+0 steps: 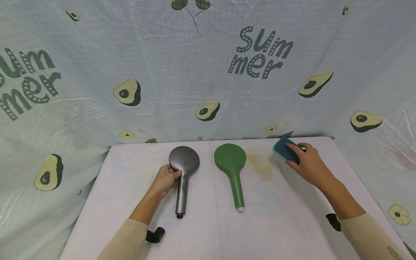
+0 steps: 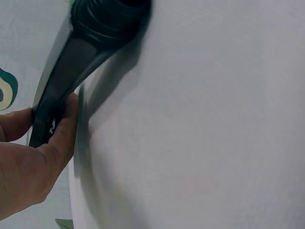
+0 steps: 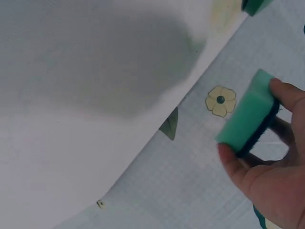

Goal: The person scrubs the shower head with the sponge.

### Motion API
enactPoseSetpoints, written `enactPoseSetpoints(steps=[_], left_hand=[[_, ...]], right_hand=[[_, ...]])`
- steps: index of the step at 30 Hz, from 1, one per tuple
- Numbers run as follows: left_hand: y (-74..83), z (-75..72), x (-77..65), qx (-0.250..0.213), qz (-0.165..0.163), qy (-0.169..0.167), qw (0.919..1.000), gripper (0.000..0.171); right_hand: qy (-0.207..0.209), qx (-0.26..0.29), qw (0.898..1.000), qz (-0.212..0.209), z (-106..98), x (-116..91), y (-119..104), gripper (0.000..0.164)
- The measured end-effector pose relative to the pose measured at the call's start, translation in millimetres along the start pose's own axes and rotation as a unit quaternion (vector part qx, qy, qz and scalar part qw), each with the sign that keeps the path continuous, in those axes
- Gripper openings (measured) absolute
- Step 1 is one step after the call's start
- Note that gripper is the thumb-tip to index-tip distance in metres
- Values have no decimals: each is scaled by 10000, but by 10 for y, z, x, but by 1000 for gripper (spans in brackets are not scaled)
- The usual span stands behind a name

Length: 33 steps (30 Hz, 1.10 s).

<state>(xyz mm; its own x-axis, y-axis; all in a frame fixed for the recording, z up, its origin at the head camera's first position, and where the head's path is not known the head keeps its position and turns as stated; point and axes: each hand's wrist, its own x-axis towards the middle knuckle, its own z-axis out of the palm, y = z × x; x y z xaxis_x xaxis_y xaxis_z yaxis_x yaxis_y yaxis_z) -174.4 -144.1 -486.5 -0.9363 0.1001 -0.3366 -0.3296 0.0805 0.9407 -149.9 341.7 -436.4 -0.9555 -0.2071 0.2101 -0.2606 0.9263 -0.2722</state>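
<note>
A grey shower head [image 1: 183, 159] stands on the left part of the table, its round disc toward the back. My left hand [image 1: 165, 180] pinches it at the neck between thumb and fingers; its threaded handle end [image 2: 112, 21] is near the camera in the left wrist view. To its right lies a green shower head [image 1: 230, 159] with a pale tip, touched by neither hand. My right hand [image 1: 310, 164] grips a sponge [image 1: 286, 148] by its edges, raised at the back right. In the right wrist view, the sponge [image 3: 250, 114] shows light green foam and a dark scouring side.
A yellowish stain [image 1: 261, 166] marks the white tabletop [image 1: 208, 231] right of the green shower head. A patterned sheet [image 1: 169, 72] with avocados hangs behind and beside the table. Dark straps [image 1: 156, 235] show near both sleeves.
</note>
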Motion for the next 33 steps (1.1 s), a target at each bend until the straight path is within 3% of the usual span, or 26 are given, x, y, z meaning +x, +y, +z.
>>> enactPoseSetpoints(steps=[8,15,20,33], left_hand=[[-47,-19,8,-33,-177,45,9998,52],[5,-52,15,825,-168,182,9963,49],[26,-71,-1,1263,-249,192,9915,52],[52,-178,-24,1747,-326,431,9831,74]], right_hand=[[-842,-289,9914,957,60,95,96,60],[-1483,-210,9722,1801,73,204,170,68],[-1565,-303,9696,1857,80,234,213,69],[-1640,-84,9620,2180,230,126,154,73]])
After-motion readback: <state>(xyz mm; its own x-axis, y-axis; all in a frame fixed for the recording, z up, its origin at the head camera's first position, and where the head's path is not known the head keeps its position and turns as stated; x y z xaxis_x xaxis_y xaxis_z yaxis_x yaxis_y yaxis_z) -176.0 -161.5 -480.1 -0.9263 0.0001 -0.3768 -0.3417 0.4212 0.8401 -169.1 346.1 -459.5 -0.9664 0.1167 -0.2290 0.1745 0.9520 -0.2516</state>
